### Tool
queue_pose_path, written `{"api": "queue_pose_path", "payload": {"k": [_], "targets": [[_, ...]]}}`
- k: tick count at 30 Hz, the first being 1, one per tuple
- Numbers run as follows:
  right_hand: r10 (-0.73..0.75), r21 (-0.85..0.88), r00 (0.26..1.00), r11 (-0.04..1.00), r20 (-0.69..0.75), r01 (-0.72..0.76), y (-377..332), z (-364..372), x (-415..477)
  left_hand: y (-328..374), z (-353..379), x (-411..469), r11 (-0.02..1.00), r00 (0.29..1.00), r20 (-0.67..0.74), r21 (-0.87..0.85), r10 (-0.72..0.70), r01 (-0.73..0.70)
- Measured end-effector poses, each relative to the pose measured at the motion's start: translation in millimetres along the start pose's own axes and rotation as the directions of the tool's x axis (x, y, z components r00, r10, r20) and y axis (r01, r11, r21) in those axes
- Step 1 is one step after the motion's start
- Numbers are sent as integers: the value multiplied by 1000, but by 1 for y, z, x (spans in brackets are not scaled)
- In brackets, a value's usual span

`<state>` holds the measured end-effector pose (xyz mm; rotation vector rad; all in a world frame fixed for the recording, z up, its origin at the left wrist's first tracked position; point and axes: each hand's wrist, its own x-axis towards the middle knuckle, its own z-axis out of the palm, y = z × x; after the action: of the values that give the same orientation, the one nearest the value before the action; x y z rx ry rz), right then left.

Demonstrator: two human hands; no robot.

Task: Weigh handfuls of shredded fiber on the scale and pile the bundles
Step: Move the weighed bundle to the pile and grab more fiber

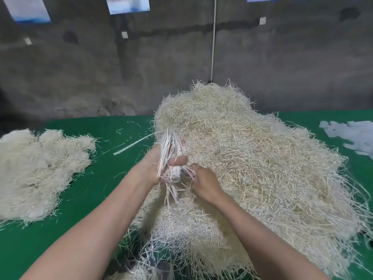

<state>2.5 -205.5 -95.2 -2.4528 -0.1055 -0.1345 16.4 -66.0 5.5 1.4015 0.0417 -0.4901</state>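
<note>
While the left hand (155, 162) grips a bundle of fiber (171, 144) just above the big heap (252, 168), the right hand (203, 182) pinches its loose lower ends. It seems best to tug strays out gently and keep the grip tight.

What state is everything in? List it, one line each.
left hand: grips the bundle
right hand: pinches the bundle's lower strands
bundle: held over the heap
heap: loose, on the table
pile: left on the table
paper pieces: scattered, far right
</note>
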Motion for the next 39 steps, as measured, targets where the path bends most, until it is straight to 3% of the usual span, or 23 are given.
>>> {"api": "queue_pose_path", "payload": {"k": [1, 2, 3, 4, 5, 7, 9, 11, 12, 13, 14, 15, 17, 19, 21, 23, 26, 30, 34, 36, 38, 39], "targets": [[-4, -54, 1000, 999, -5, 4, 11, -8, -1, 0, -8, 9, 948, 996, -47, 314, 78, -60], [3, -97, 1000, 995, 0, -3, 22, -15, -2, -1, -19, 19, 741, 968, -146, 669, 204, -55], [10, -131, 1000, 991, 15, -8, 31, -23, -5, -3, -31, 29, 450, 905, -203, 893, 374, 15], [12, -138, 999, 990, 40, -7, 37, -29, -8, -7, -42, 34, 251, 844, -224, 962, 488, 110], [16, -101, 997, 995, 76, -8, 39, -37, -10, -13, -53, 41, 154, 818, -226, 973, 528, 170], [35, 49, 988, 998, 147, -43, 29, -56, -13, -26, -62, 45, 88, 825, -212, 977, 524, 195], [39, 81, 994, 996, 100, -47, 10, -79, -12, -36, -63, 46, 37, 820, -171, 983, 546, 180], [-13, -25, 976, 1000, -219, 7, -12, -98, -12, -38, -60, 44, 19, 784, -124, 990, 608, 142], [-74, -43, 912, 997, -403, 62, -26, -103, -14, -35, -59, 41, 18, 758, -96, 994, 645, 111], [-127, 18, 842, 987, -524, 160, -41, -104, -16, -30, -57, 38, 10, 728, -63, 997, 683, 77], [-143, 147, 825, 954, -547, 262, -57, -101, -19, -25, -54, 33, -3, 697, -28, 999, 716, 43], [-155, 304, 865, 894, -477, 329, -72, -95, -22, -20, -47, 25, -23, 664, 19, 1000, 748, -3], [-157, 532, 968, 812, -198, 240, -97, -75, -25, -16, -31, 5, -43, 610, 129, 987, 782, -154], [-107, 698, 993, 715, 53, 40, -111, -50, -27, -16, -20, -18, 11, 612, 192, 950, 768, -312], [-48, 858, 972, 482, 228, -178, -118, -28, -30, -17, -24, -38, 59, 688, 220, 932, 691, -358], [-60, 906, 934, 272, 352, -324, -121, -9, -35, -18, -37, -52, 90, 790, 229, 937, 568, -337], [-112, 874, 874, 189, 473, -448, -129, 8, -47, -22, -63, -67, 211, 887, 175, 935, 427, -285], [152, 719, 855, 480, 496, -502, -145, 15, -49, -16, -94, -87, 469, 955, 110, 852, 277, -234], [145, 613, 919, 705, 367, -356, -169, 25, -40, -8, -120, -102, 571, 960, 168, 776, 224, -269], [86, 607, 953, 754, 289, -252, -182, 27, -38, -5, -133, -109, 671, 965, 199, 694, 169, -260], [50, 597, 973, 783, 224, -178, -192, 27, -39, 1, -144, -113, 916, 969, 197, 340, 151, -212], [54, 589, 981, 793, 189, -157, -197, 27, -39, 5, -149, -114, 972, 970, 162, 126, 179, -201]]}}
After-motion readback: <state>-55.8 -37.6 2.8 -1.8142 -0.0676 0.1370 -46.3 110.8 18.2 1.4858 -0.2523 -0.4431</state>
